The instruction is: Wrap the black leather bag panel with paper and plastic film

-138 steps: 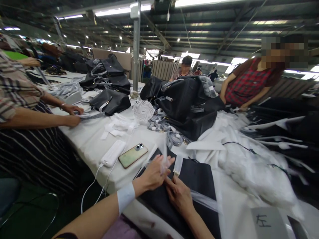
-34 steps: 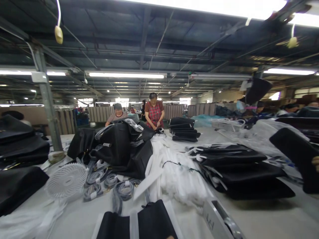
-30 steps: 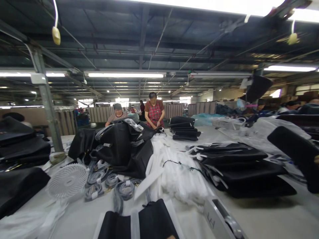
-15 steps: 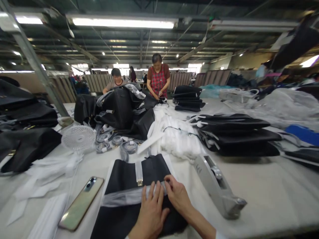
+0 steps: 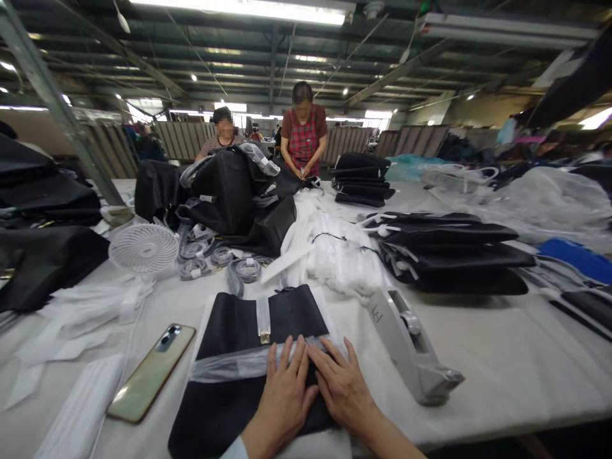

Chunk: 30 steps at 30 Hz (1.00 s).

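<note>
A black bag lies flat on the table before me, with a white sheet showing along its edges. Across its middle runs a translucent wrapped strap. Above that strap sits a gold-coloured clasp at the end of a pale covered tab. My left hand lies flat with fingers stretched over the strap and the black material. Beside it, my right hand also rests flat, fingers spread at the strap's right end. The two hands touch or nearly touch at the fingers.
A grey tape dispenser stands to the right. On the left are a phone, white paper strips and a small white fan. Black bags, coiled straps and stacked black pieces lie beyond. Two people work across the table.
My right hand has gone from pinching at the strap's right end to lying flat with fingers spread. My left hand stays flat on the strap. The view has tilted down slightly.
</note>
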Tool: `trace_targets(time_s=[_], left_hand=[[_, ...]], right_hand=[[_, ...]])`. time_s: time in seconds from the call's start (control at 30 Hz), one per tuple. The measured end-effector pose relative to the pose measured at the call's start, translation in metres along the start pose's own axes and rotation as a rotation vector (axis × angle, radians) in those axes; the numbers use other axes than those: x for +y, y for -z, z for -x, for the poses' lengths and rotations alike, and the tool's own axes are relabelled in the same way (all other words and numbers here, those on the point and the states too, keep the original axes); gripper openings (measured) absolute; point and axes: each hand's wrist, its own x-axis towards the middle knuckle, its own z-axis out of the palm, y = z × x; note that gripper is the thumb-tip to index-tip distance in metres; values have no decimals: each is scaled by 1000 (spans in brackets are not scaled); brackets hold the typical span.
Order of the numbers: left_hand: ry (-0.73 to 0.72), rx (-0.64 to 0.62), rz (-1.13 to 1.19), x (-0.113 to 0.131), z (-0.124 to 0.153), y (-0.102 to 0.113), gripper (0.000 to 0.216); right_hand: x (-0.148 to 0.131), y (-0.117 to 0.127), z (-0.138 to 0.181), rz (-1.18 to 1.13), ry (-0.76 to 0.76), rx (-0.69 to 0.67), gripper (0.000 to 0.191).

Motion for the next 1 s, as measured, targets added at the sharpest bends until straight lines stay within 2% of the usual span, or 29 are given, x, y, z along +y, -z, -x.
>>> trace_targets(time_s=[0.1,0.23,0.33,0.4,0.47,0.5,0.57,0.6,0.67,0.73,0.8,1.0], left_hand=[[-9,18,-21,0,1,0,61],[-16,17,-41,1,1,1,58],[-8,-2,-44,3,1,2,56],[-3,-13,-31,4,1,2,55],[8,-17,0,5,2,0,53],[15,-19,19,5,2,-1,52],[36,-26,51,6,3,-2,52],[43,-31,62,6,4,-3,52],[50,-37,74,6,4,-3,53],[51,-39,80,6,4,-3,53],[53,-40,85,6,4,-3,53],[58,-41,85,7,6,-4,54]], right_hand=[[3,-10,6,-22,-41,-12,55],[-5,-10,6,-95,-108,-24,53],[-6,0,4,-183,-138,-52,50],[5,15,10,-226,-198,2,45],[29,39,25,-228,-386,160,38],[45,53,36,-217,-541,258,36],[79,81,58,-204,-943,389,42],[96,93,68,-221,-1130,387,48],[122,109,85,-300,-1322,277,52],[134,114,93,-398,-1341,154,50],[136,110,94,-478,-1312,93,51],[128,100,83,-626,-1291,89,51]])
